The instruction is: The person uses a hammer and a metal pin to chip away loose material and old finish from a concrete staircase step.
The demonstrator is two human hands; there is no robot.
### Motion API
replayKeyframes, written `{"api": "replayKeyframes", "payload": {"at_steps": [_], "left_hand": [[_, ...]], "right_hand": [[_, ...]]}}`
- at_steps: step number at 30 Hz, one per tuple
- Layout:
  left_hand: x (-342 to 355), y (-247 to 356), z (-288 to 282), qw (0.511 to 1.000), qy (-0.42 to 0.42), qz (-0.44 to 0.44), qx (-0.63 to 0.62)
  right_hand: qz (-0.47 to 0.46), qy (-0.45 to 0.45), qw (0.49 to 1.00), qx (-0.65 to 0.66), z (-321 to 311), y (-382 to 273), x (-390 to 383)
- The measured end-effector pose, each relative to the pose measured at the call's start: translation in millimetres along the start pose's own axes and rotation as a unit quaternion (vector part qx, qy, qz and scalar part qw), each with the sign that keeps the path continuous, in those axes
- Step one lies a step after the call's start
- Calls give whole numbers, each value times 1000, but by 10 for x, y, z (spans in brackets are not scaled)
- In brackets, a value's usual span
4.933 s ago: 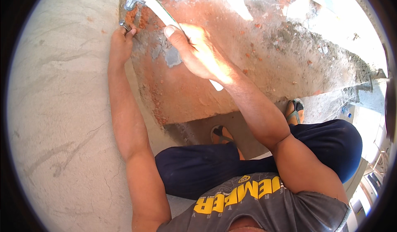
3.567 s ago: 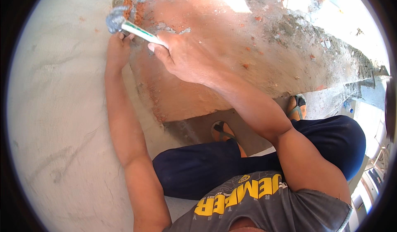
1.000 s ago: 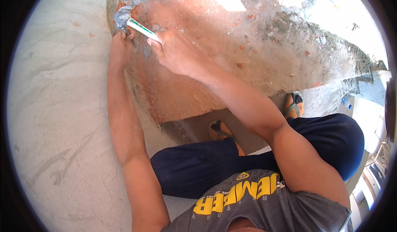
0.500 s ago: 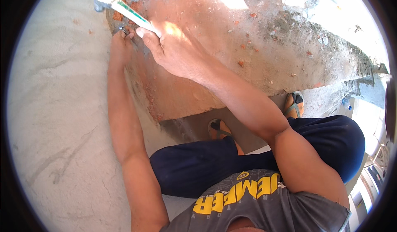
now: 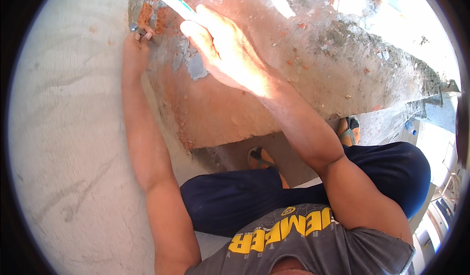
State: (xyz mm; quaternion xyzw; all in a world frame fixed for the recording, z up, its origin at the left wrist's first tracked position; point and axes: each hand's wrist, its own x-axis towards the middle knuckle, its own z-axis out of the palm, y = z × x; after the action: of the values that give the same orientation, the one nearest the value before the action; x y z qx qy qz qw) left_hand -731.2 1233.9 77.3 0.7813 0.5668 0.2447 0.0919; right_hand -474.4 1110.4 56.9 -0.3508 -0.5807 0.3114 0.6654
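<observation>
My left hand (image 5: 136, 49) is closed on a short metal chisel (image 5: 136, 29) at the corner between the pale plastered wall (image 5: 63, 103) and a rough, reddish ledge (image 5: 230, 113). My right hand (image 5: 218, 47), brightly sunlit, grips a hammer (image 5: 174, 0) by its white, green-marked handle. The hammer's head is at the top of the view, above and apart from the chisel, partly washed out by glare. Exposed orange brick (image 5: 145, 13) shows just beside the chisel, and a flaked grey patch (image 5: 197, 68) lies right of my left hand.
My sandalled feet (image 5: 259, 158) show below the ledge's lower edge. Small rubble (image 5: 367, 71) is scattered over the ledge, which has a mossy, dark right part. A small blue plastic object (image 5: 410, 127) is at the right, near bright, cluttered pale structures.
Since half a second ago my right hand and the hammer have risen away from the chisel into sunlight. Earlier the hammer's head was over the chisel. My left hand has shifted slightly left.
</observation>
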Motion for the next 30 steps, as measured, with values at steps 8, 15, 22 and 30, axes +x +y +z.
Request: {"api": "replayKeyframes", "payload": {"at_steps": [8, 15, 22, 30], "left_hand": [[75, 85, 257, 994, -8, 53, 100], [22, -21, 259, 996, -36, 27, 81], [79, 85, 285, 990, -55, 23, 130], [56, -128, 252, 996, -49, 41, 61]], "right_hand": [[43, 27, 999, -2, 189, 183, -27], [122, -52, 990, -48, 82, 146, -36], [221, -150, 960, -84, 50, 306, 45], [15, 55, 998, 33, 86, 17, 8]]}}
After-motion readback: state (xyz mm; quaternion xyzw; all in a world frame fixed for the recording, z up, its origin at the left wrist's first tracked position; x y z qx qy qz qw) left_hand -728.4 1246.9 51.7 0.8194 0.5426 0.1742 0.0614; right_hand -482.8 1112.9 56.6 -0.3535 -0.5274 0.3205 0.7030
